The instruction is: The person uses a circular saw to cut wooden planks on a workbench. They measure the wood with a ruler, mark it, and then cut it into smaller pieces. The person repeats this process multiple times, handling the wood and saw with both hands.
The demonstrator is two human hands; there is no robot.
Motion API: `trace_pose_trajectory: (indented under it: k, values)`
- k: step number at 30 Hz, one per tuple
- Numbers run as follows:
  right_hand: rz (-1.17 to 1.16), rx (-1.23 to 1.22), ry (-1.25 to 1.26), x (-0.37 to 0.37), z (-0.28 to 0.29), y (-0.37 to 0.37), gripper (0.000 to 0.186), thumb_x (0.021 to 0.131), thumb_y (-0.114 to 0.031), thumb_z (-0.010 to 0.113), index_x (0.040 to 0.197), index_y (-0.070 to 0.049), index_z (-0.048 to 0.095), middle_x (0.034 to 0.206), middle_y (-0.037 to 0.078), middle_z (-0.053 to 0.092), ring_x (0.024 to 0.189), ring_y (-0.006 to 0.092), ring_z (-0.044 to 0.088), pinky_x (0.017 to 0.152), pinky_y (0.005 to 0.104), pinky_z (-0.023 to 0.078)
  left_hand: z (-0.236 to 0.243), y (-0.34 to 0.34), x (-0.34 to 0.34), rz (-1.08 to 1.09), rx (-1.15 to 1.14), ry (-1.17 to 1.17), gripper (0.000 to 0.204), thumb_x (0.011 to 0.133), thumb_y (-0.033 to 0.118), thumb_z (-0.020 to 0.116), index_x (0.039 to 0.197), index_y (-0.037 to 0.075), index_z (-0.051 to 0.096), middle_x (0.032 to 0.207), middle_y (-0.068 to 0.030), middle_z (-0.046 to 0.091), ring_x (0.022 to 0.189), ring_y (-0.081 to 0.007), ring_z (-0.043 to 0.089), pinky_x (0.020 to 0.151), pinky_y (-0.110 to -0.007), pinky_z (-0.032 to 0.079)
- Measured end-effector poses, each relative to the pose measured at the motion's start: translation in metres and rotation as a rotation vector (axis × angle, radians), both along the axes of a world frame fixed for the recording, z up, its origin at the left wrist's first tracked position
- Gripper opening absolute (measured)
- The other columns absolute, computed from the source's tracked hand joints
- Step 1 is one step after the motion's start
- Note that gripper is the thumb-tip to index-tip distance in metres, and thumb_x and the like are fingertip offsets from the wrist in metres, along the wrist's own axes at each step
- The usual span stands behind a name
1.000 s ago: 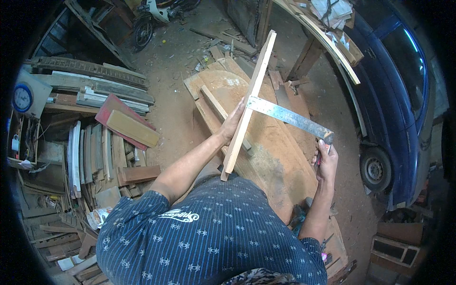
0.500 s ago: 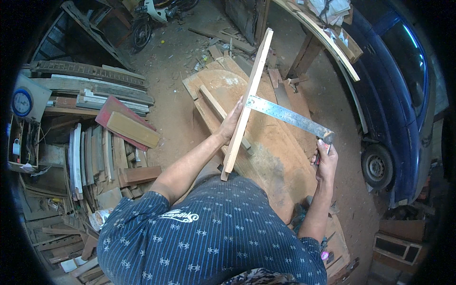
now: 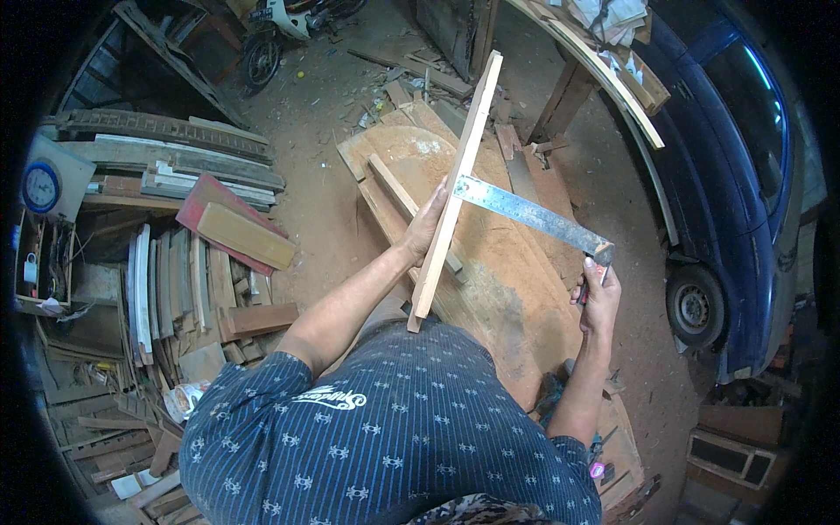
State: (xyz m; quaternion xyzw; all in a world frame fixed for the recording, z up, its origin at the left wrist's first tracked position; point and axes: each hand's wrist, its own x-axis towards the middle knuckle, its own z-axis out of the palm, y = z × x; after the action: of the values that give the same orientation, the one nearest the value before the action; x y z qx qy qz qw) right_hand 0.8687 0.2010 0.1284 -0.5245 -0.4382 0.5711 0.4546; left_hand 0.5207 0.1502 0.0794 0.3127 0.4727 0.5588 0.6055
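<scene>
My left hand (image 3: 426,226) is wrapped round the middle of a long, pale wooden strip (image 3: 473,136), which slants up and away from my body. A metal try square (image 3: 534,213) spans from the strip to the right, the far end of its blade against the strip's right side. At the square's stock end my right hand (image 3: 599,297) is closed on it, with a bit of red and black showing between the fingers. Below both hands lies a sawdust-covered wooden workbench (image 3: 503,302), with another wooden batten (image 3: 394,188) resting on it.
Stacked timber (image 3: 166,297) fills the left side, near a red board (image 3: 197,206) and a blue-rimmed clock (image 3: 40,189). A dark blue car (image 3: 735,175) stands at the right. Long planks (image 3: 604,74) rest on a support beside it. A motorcycle (image 3: 262,61) is at the far left.
</scene>
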Motion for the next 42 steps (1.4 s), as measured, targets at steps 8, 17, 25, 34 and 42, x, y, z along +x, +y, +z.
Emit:
trace_pose_trajectory:
  k: [8, 17, 25, 34, 42]
  values:
    - [-0.065, 0.111, 0.962, 0.017, 0.012, 0.004, 0.023, 0.102, -0.028, 0.063, 0.103, -0.006, 0.055, 0.071, 0.001, 0.055, 0.052, 0.0098, 0.052, 0.041, 0.0245, 0.042, -0.062, -0.011, -0.032, -0.562, 0.196, -0.919, 0.038, 0.105, 0.047, 0.054, 0.107, 0.009, 0.049, 0.081, -0.0013, 0.048, 0.068, -0.0139, 0.051, 0.056, -0.025, 0.043]
    - [0.808, 0.783, 1.789, -0.038, 0.229, -0.100, 0.014, 0.093, -0.007, 0.060, 0.084, -0.004, 0.051, 0.069, 0.012, 0.061, 0.043, 0.0210, 0.055, 0.036, 0.0354, 0.049, -0.056, -0.121, -0.068, -0.053, 0.146, -1.236, 0.032, 0.106, 0.030, 0.045, 0.112, -0.001, 0.045, 0.095, -0.0091, 0.045, 0.079, -0.0198, 0.047, 0.074, -0.034, 0.047]
    - [1.145, 0.888, 1.381, -0.060, 0.273, -0.117, 0.013, 0.093, -0.008, 0.060, 0.084, -0.004, 0.051, 0.069, 0.012, 0.061, 0.043, 0.0204, 0.054, 0.036, 0.0349, 0.048, -0.087, -0.218, -0.116, 0.232, 0.199, -1.179, 0.027, 0.106, 0.029, 0.047, 0.111, 0.002, 0.045, 0.093, -0.0089, 0.045, 0.083, -0.0213, 0.045, 0.076, -0.031, 0.045]
    - [1.188, 0.883, 1.310, -0.072, 0.276, -0.123, 0.012, 0.093, -0.008, 0.060, 0.084, -0.004, 0.052, 0.069, 0.011, 0.060, 0.043, 0.0198, 0.053, 0.036, 0.0344, 0.046, -0.102, -0.256, -0.115, 0.265, 0.212, -1.302, 0.029, 0.104, 0.029, 0.052, 0.111, 0.001, 0.045, 0.090, -0.0109, 0.044, 0.088, -0.0234, 0.047, 0.080, -0.033, 0.054]
    - [1.206, 0.888, 1.271, -0.077, 0.279, -0.134, 0.011, 0.092, -0.009, 0.059, 0.085, -0.004, 0.052, 0.069, 0.010, 0.060, 0.043, 0.0193, 0.052, 0.037, 0.0339, 0.045, -0.138, -0.264, -0.126, 0.109, 0.203, -1.383, 0.028, 0.104, 0.027, 0.050, 0.112, 0.000, 0.048, 0.088, -0.0102, 0.046, 0.089, -0.0238, 0.049, 0.086, -0.036, 0.052]
